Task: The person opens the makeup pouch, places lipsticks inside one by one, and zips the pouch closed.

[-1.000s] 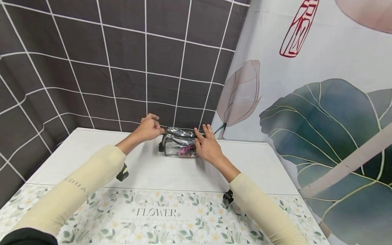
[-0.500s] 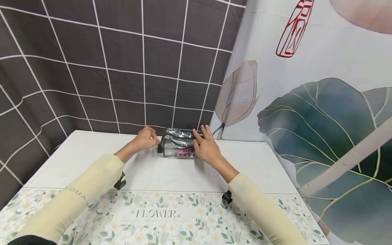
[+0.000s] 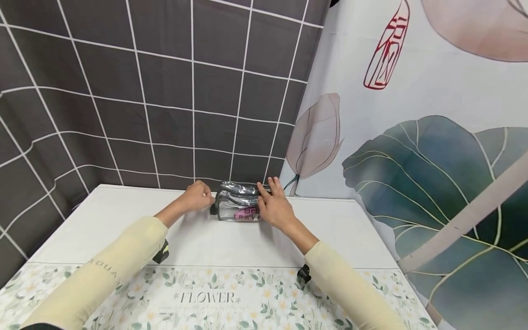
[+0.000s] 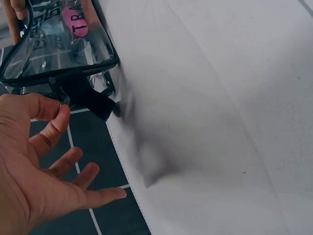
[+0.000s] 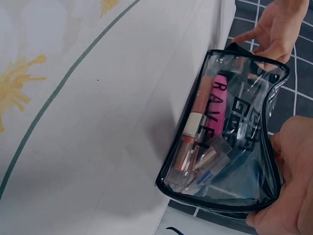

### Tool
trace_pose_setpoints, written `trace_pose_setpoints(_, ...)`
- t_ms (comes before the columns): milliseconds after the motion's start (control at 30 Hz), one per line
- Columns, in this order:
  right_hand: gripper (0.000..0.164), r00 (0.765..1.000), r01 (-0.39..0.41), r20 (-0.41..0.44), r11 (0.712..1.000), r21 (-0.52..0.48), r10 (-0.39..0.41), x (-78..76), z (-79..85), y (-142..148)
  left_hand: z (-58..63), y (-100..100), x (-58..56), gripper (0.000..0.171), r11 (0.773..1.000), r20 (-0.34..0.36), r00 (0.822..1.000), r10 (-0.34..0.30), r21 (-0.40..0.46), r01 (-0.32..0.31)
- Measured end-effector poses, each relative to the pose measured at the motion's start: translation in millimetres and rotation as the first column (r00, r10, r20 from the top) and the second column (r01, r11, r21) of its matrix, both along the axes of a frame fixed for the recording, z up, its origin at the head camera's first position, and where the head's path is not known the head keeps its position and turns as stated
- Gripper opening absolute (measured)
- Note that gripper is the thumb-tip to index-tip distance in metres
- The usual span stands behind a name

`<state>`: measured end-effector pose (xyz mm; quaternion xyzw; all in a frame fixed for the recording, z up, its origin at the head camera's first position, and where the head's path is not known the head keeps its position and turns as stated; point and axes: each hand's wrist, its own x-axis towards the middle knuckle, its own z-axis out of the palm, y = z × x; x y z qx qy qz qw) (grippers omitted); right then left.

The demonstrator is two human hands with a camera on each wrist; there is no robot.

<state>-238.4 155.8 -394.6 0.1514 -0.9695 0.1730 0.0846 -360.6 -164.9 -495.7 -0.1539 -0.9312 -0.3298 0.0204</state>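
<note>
A clear zip pouch [image 3: 237, 208] with black piping stands near the table's back edge. Inside it, a pink item [image 5: 218, 100] and several small cosmetic tubes [image 5: 193, 137] show through the plastic. At its left end hangs a black strap tab [image 4: 88, 93]. My left hand [image 3: 198, 196] pinches a small zipper pull between thumb and index finger beside that tab, other fingers spread apart in the left wrist view. My right hand [image 3: 275, 206] holds the pouch's right end, fingers across the top and thumb at the front; part of its grip is hidden.
The white table [image 3: 185, 243] has a floral mat [image 3: 206, 316] along its front. A dark grid-patterned cloth [image 3: 165, 123] hangs behind, and a cloth with large painted leaves [image 3: 412, 183] hangs at the right.
My left hand has come down from above the pouch's top left corner to beside its left end. The right hand stays on the pouch, and the head view has tilted slightly.
</note>
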Motion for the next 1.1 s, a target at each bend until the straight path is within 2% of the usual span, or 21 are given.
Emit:
trace_pose_setpoints(100, 0.058, 1.000, 0.000, 0.001, 1.000, 0.001, 0.000, -1.1, 1.9, 2, 7.6, 4, 0.9, 0.027, 1.000, 0.018, 1.000, 0.017, -0.010, -0.016)
trace_pose_setpoints(133, 0.058, 1.000, 0.000, 0.000, 1.000, 0.000, 0.000, -1.6, 2.5, 2, 11.5, 4, 2.4, 0.029, 1.000, 0.018, 1.000, 0.003, -0.018, -0.003)
trace_pose_setpoints(233, 0.057, 1.000, 0.000, -0.002, 1.000, -0.002, 0.000, -1.6, 3.9, 3, 13.5, 5, 2.0, 0.029, 1.000, 0.009, 1.000, 0.007, -0.013, -0.007)
trace_pose_setpoints(467, 0.058, 1.000, 0.001, -0.004, 1.000, 0.010, -0.001, -1.4, 3.5, 4, -1.7, 5, -12.5, 0.032, 1.000, -0.066, 0.998, -0.011, 0.013, 0.012)
trace_pose_setpoints(600, 0.058, 1.000, 0.010, -0.006, 1.000, 0.016, -0.010, -0.2, 3.8, 5, -4.2, 4, -13.9, 0.031, 1.000, -0.057, 0.998, -0.014, 0.017, 0.015)
trace_pose_setpoints(867, 0.057, 1.000, -0.015, 0.018, 1.000, -0.008, 0.015, 3.2, 9.9, 5, -5.7, 1, -5.8, 0.035, 1.000, -0.036, 0.999, 0.002, -0.012, -0.002)
trace_pose_setpoints(1000, 0.058, 0.999, -0.035, -0.001, 0.999, -0.006, 0.035, 3.4, 12.7, 8, -7.3, -1, -3.0, 0.034, 1.000, -0.038, 0.999, -0.013, -0.023, 0.012)
trace_pose_setpoints(1067, 0.059, 0.999, -0.041, -0.018, 0.999, -0.009, 0.041, 2.7, 13.9, 10, -1.9, -2, 3.0, 0.030, 1.000, -0.048, 0.999, -0.022, -0.023, 0.021)
trace_pose_setpoints(1100, 0.060, 0.999, -0.042, -0.025, 0.999, -0.012, 0.042, 2.4, 14.6, 11, 4.2, -1, 9.5, 0.027, 0.999, -0.065, 0.998, -0.021, -0.026, 0.019)
